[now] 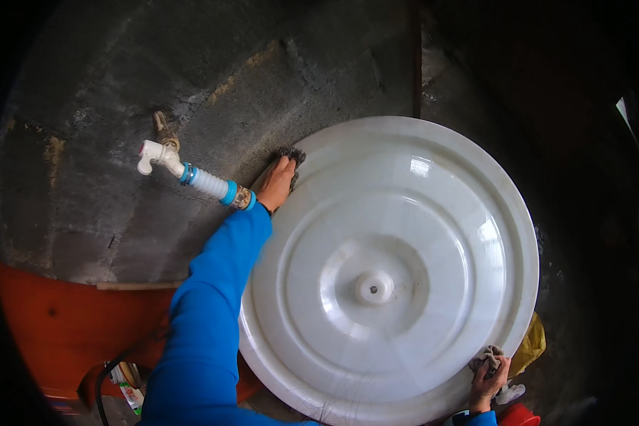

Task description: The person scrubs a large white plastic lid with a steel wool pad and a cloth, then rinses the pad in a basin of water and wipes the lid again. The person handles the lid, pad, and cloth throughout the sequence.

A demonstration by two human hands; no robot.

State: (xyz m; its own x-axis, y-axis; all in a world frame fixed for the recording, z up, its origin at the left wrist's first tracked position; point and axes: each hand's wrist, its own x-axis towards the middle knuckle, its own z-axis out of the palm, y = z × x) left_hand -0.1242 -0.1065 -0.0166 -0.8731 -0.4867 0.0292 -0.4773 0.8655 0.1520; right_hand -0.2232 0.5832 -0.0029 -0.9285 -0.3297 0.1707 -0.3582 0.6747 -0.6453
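A large round white plastic lid (319, 298) with raised rings and a small centre knob (374, 288) fills the middle of the view. My left hand (278, 183) is at its upper left rim, closed over a dark, rough-textured wad (294, 154) that could be a scourer or a cloth. At the lower right rim, my right hand (488, 384) grips a crumpled grey cloth (487, 359) against the lid. Both my arms wear blue sleeves. Part of the lid's left edge is hidden behind my left forearm.
A white tap (160, 154) with a ribbed hose connector (209, 183) juts from the grey wall (138, 234), close to my left wrist. An orange surface (85, 325) lies at lower left. A yellow bag (530, 343) and a red container (519, 415) are at lower right.
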